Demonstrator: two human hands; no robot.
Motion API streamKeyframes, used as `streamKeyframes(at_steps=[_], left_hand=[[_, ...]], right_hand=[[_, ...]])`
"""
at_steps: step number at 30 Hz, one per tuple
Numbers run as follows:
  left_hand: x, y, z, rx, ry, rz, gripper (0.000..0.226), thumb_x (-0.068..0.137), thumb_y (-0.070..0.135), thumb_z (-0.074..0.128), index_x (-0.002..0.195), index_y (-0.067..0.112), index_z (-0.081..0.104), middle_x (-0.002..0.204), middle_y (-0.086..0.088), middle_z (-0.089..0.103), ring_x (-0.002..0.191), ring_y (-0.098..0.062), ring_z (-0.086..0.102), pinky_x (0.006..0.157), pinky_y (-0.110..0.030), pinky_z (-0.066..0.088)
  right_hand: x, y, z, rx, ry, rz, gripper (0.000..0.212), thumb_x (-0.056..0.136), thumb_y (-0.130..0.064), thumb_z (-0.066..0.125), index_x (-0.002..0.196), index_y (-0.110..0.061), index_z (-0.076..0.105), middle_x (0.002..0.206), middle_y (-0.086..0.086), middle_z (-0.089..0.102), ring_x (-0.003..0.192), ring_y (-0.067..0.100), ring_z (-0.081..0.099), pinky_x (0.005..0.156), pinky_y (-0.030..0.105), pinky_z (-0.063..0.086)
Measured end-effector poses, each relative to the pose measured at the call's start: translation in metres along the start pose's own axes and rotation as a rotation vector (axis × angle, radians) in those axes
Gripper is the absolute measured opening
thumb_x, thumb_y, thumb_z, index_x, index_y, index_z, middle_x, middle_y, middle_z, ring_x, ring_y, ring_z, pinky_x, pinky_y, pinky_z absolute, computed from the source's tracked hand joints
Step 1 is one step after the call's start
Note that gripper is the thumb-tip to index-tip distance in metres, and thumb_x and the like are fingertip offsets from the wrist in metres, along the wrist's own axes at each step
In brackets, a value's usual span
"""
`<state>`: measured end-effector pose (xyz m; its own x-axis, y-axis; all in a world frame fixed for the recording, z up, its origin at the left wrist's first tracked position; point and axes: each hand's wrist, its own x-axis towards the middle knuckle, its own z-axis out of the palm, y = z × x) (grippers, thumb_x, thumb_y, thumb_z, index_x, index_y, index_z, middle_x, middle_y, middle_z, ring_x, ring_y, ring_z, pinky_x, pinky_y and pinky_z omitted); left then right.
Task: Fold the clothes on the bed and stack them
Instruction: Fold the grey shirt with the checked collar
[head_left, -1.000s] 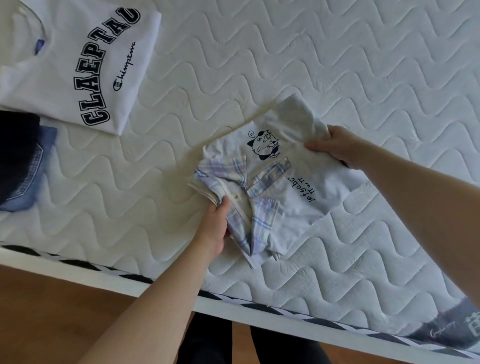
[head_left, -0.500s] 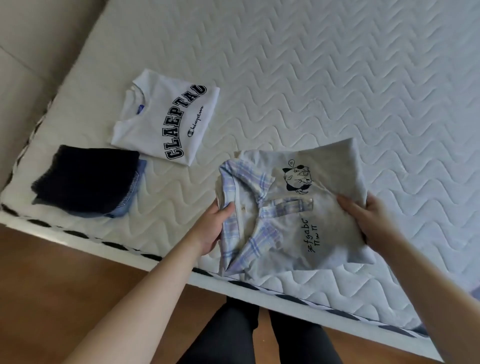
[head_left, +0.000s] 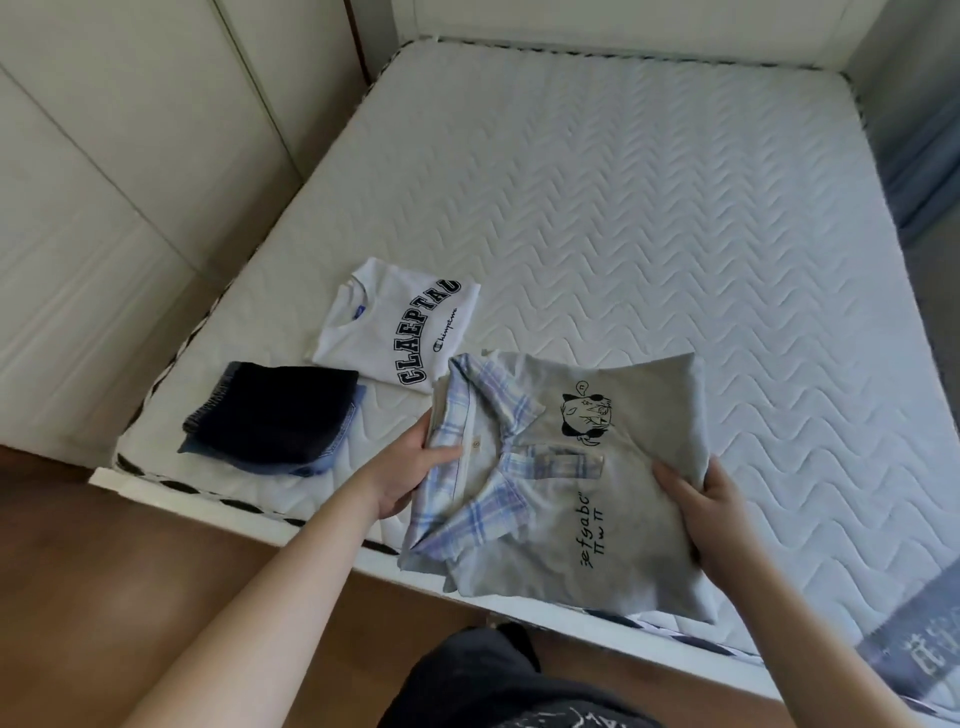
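Observation:
A folded grey shirt (head_left: 623, 499) with a plaid collar and a cartoon print is lifted over the bed's near edge. My left hand (head_left: 410, 470) grips its collar side, thumb on top. My right hand (head_left: 706, 506) grips its opposite side, fingers curled under the cloth. A folded white shirt (head_left: 400, 325) with dark lettering lies flat on the mattress, just beyond the grey one. To its left sits a folded dark garment (head_left: 280, 415) on top of folded blue jeans (head_left: 332, 452).
The quilted white mattress (head_left: 649, 218) spreads wide behind the clothes. Pale cabinet doors (head_left: 104, 182) stand along the left side. Wooden floor (head_left: 130, 571) lies in front of the bed frame. A grey printed cloth (head_left: 919, 644) shows at the lower right.
Both hands have raised the grey shirt off the mattress and carried it leftward, nearer the white shirt. The view has pulled back, showing the whole bed.

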<state>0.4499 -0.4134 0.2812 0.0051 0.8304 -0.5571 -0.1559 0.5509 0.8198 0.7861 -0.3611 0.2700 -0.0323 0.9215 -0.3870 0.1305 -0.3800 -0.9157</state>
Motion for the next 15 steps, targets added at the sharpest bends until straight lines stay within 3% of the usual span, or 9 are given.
streamKeyframes(at_steps=[2,5,8,12,15], left_hand=[[-0.017,-0.001,-0.001,0.015,-0.001,0.029,0.050,0.092,0.001,0.059,0.125,0.038,0.051,0.114,0.003,0.071,0.103,-0.019,0.069,0.073,-0.028,0.057],[-0.045,-0.012,-0.001,0.018,0.033,0.047,0.050,0.092,0.001,0.059,0.123,0.039,0.053,0.111,0.005,0.072,0.101,-0.018,0.070,0.071,-0.026,0.056],[-0.070,-0.019,-0.009,-0.015,0.048,0.052,0.047,0.092,0.001,0.057,0.120,0.038,0.055,0.107,0.003,0.074,0.097,-0.020,0.071,0.068,-0.028,0.057],[-0.096,-0.019,-0.034,-0.040,0.058,0.039,0.047,0.092,-0.001,0.057,0.120,0.037,0.055,0.106,0.001,0.074,0.095,-0.023,0.072,0.066,-0.029,0.057],[-0.106,-0.014,-0.061,-0.083,0.038,0.039,0.049,0.090,-0.001,0.058,0.127,0.031,0.053,0.112,-0.006,0.072,0.101,-0.029,0.070,0.071,-0.035,0.058]], right_hand=[[-0.016,-0.003,0.003,0.020,-0.015,-0.013,0.013,0.091,-0.015,0.067,0.101,-0.023,0.066,0.095,0.006,0.073,0.088,0.024,0.070,0.070,0.040,0.058],[-0.041,-0.006,0.009,0.063,-0.046,-0.020,0.017,0.091,-0.013,0.066,0.097,-0.029,0.069,0.092,-0.001,0.076,0.082,0.015,0.072,0.059,0.026,0.056],[-0.063,-0.008,0.018,0.070,-0.059,-0.024,0.017,0.091,-0.015,0.066,0.097,-0.030,0.069,0.091,-0.001,0.076,0.081,0.016,0.073,0.062,0.032,0.056],[-0.091,-0.017,0.041,0.120,-0.075,-0.055,0.018,0.092,-0.009,0.064,0.098,-0.026,0.067,0.083,-0.004,0.075,0.073,0.012,0.072,0.052,0.021,0.053],[-0.104,-0.029,0.063,0.119,-0.109,-0.076,0.018,0.092,-0.007,0.063,0.103,-0.022,0.066,0.085,-0.003,0.076,0.073,0.013,0.072,0.052,0.021,0.053]])
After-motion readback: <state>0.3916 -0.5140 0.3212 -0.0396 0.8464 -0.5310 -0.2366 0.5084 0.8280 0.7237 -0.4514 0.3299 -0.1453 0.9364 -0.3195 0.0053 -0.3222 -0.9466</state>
